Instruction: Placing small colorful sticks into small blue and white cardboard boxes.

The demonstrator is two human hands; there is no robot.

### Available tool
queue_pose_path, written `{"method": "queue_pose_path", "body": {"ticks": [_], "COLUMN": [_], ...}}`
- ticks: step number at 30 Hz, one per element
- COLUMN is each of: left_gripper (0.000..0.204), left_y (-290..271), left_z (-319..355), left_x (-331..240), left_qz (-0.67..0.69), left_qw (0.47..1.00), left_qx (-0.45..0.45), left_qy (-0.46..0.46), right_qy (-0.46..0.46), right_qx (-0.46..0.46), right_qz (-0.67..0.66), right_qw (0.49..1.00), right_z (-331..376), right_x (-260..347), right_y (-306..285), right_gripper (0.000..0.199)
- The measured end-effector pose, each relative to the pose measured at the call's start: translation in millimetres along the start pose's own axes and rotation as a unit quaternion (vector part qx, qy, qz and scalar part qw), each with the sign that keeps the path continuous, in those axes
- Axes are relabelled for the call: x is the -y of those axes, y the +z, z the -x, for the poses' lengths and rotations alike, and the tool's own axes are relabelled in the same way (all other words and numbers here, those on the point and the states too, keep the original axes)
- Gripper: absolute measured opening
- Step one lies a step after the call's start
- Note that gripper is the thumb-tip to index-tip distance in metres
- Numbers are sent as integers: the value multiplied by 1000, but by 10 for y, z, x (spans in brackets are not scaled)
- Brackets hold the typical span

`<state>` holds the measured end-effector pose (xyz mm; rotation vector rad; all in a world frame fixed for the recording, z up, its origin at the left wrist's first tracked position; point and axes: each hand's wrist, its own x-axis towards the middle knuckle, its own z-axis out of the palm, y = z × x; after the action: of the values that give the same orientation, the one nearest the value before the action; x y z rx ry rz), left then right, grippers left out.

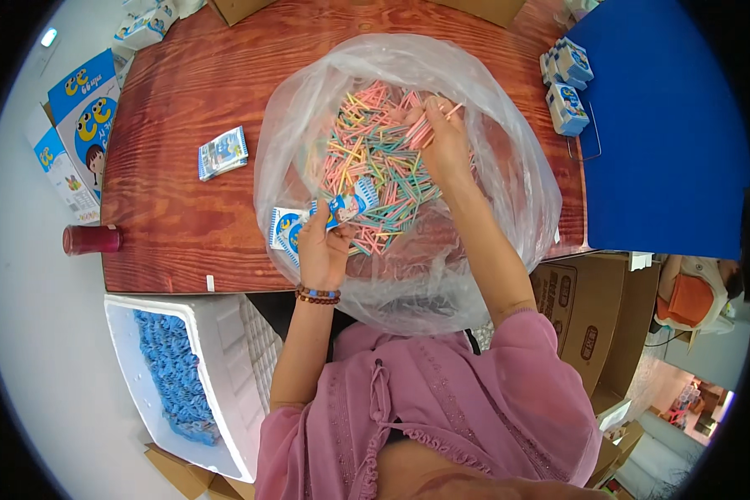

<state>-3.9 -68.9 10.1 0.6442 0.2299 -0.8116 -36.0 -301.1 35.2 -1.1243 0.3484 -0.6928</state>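
A large clear plastic bag (517, 179) lies open on the wooden table (175, 108), filled with several thin pastel sticks (375, 158) in pink, green, yellow and blue. My right hand (443, 142) reaches into the bag and pinches a few pink sticks at the far side of the pile. My left hand (321, 246), with a beaded bracelet on its wrist, holds a small blue-and-white paper packet (346, 206) at the bag's near rim. A second flat packet (282, 227) rests just left of that hand.
A small stack of flat packets (222, 152) lies on the table's left part. Several small blue-and-white boxes (566, 79) sit beside a blue surface (667, 125). A red cylinder (92, 239) is on the floor, with a white foam box (225, 367) of blue items and cardboard boxes (587, 321) below the table.
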Motion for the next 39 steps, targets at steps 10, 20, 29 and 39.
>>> {"method": "queue_pose_path", "body": {"ticks": [10,20,29,39], "left_gripper": [22,29,27,28], "left_y": [54,194,179,211], "left_z": [-62,26,47,-9], "left_x": [47,44,45,57], "left_qz": [57,55,9,30], "left_qw": [998,998,993,989], "left_qx": [-7,12,28,37], "left_qy": [1,39,115,139], "right_qy": [4,-79,-106,-22], "right_qx": [-1,-76,-59,44], "right_qz": [-306,-228,-145,-85], "right_qw": [952,967,982,995], "right_z": [464,672,729,898], "right_x": [159,155,108,120], "right_y": [682,1056,1079,1107], "right_gripper": [15,20,19,24]}}
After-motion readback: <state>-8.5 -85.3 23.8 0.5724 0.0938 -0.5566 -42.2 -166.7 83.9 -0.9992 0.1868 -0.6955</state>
